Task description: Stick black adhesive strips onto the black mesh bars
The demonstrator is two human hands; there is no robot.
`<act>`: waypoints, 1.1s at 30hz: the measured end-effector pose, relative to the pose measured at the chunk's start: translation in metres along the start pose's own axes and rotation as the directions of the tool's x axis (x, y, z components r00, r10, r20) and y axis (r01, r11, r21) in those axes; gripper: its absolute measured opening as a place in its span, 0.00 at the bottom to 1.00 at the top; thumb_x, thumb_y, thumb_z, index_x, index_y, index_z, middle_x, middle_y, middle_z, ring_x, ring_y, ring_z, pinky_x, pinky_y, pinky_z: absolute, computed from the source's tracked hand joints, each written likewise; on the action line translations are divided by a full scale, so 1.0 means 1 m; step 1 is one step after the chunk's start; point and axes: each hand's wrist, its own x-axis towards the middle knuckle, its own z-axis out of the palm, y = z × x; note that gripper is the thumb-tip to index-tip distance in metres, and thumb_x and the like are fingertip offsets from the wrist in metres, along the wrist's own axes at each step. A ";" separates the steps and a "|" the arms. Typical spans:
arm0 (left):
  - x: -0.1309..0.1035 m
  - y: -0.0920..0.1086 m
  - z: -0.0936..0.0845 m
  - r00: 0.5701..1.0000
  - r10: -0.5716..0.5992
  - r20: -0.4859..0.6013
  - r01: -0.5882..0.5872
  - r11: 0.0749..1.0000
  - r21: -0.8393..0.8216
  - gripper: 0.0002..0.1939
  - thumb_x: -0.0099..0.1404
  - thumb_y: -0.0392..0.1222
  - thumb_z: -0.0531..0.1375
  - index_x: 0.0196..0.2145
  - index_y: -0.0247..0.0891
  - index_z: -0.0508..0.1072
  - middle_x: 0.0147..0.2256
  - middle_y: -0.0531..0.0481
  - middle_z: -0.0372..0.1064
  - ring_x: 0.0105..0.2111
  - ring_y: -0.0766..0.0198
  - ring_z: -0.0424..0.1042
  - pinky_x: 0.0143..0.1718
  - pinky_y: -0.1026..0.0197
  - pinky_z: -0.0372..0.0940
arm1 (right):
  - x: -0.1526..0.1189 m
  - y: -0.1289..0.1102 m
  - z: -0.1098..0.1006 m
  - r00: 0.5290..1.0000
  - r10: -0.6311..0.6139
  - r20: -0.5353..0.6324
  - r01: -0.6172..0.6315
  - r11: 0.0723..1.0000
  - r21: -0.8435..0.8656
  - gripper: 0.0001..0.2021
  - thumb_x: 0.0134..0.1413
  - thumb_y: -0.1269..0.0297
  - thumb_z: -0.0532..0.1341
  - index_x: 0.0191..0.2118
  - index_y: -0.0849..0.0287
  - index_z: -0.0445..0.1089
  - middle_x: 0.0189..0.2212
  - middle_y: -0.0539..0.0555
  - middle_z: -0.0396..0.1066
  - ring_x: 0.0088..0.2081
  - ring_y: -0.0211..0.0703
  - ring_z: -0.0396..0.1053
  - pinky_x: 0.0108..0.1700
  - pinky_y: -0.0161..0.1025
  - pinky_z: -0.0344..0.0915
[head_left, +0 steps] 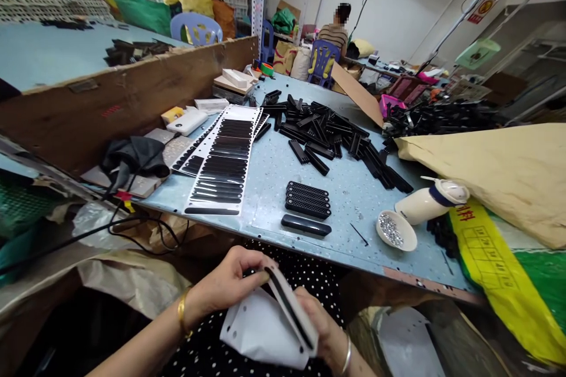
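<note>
Over my lap I hold a white backing sheet (260, 330), folded over, with one long black sticker strip (289, 306) along its upturned fold. My left hand (243, 271) pinches the fold's upper end between thumb and fingers. Around the lower right side of the sheet my right hand (321, 324) is closed, its fingers partly hidden behind it. Just beyond, on the table, lies a single glossy black bar (306, 225). Behind that bar is a neat row of several black textured bars (308, 199). Sheets of black sticker strips (225, 159) lie to the left.
A loose pile of black parts (322, 126) covers the table's far middle. On the right are a bowl of small metal pieces (391, 231), a white bottle (424, 205) lying tilted, and a thin black tool (359, 234). A wooden board (132, 88) edges the left. Another person (333, 35) sits far back.
</note>
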 end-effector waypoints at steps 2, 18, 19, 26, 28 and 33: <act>0.006 -0.003 -0.004 0.998 -0.058 -0.024 0.056 0.994 -0.091 0.11 0.60 0.45 0.64 0.26 0.34 0.77 0.24 0.50 0.73 0.25 0.64 0.68 0.28 0.65 0.62 | -0.004 -0.006 -0.012 0.995 -0.089 0.040 0.091 0.994 -0.058 0.25 0.40 0.39 0.66 0.23 0.60 0.70 0.20 0.52 0.70 0.20 0.39 0.66 0.20 0.34 0.59; -0.017 -0.011 0.020 0.955 -0.247 0.165 0.289 0.900 -0.325 0.14 0.54 0.48 0.68 0.28 0.32 0.78 0.25 0.49 0.72 0.26 0.64 0.66 0.29 0.65 0.57 | -0.034 -0.026 -0.013 0.899 -0.381 -0.214 0.397 0.917 0.034 0.21 0.43 0.56 0.72 0.42 0.60 0.74 0.36 0.57 0.78 0.36 0.51 0.75 0.40 0.46 0.72; -0.022 -0.016 0.020 0.948 -0.270 0.168 0.310 0.905 -0.293 0.13 0.53 0.47 0.68 0.25 0.32 0.78 0.22 0.51 0.70 0.23 0.67 0.63 0.26 0.67 0.54 | -0.031 -0.021 -0.020 0.898 -0.379 -0.225 0.390 0.921 0.003 0.22 0.40 0.56 0.74 0.41 0.61 0.74 0.33 0.56 0.78 0.33 0.50 0.75 0.38 0.45 0.73; -0.029 -0.032 0.018 0.925 -0.366 0.102 0.378 0.861 -0.339 0.14 0.53 0.48 0.68 0.26 0.32 0.79 0.23 0.49 0.73 0.23 0.67 0.63 0.27 0.66 0.52 | -0.041 -0.027 -0.081 0.623 -0.629 -0.465 0.437 0.773 -0.459 0.18 0.50 0.54 0.67 0.42 0.63 0.74 0.25 0.55 0.75 0.23 0.43 0.73 0.25 0.38 0.71; -0.027 -0.032 0.018 0.924 -0.368 0.108 0.381 0.853 -0.357 0.14 0.54 0.48 0.68 0.27 0.32 0.79 0.25 0.48 0.74 0.24 0.66 0.65 0.28 0.66 0.55 | -0.052 -0.037 -0.074 0.572 -0.764 -0.299 0.461 0.601 -0.653 0.10 0.55 0.60 0.64 0.41 0.60 0.76 0.31 0.57 0.77 0.29 0.45 0.75 0.32 0.40 0.74; -0.023 -0.032 0.028 0.930 -0.352 0.106 0.365 0.845 -0.391 0.13 0.54 0.47 0.68 0.27 0.31 0.80 0.24 0.49 0.72 0.23 0.68 0.61 0.27 0.66 0.53 | -0.053 -0.029 -0.010 0.519 -0.816 0.254 0.660 0.194 -0.726 0.16 0.52 0.70 0.64 0.48 0.58 0.75 0.44 0.61 0.76 0.45 0.53 0.74 0.47 0.48 0.72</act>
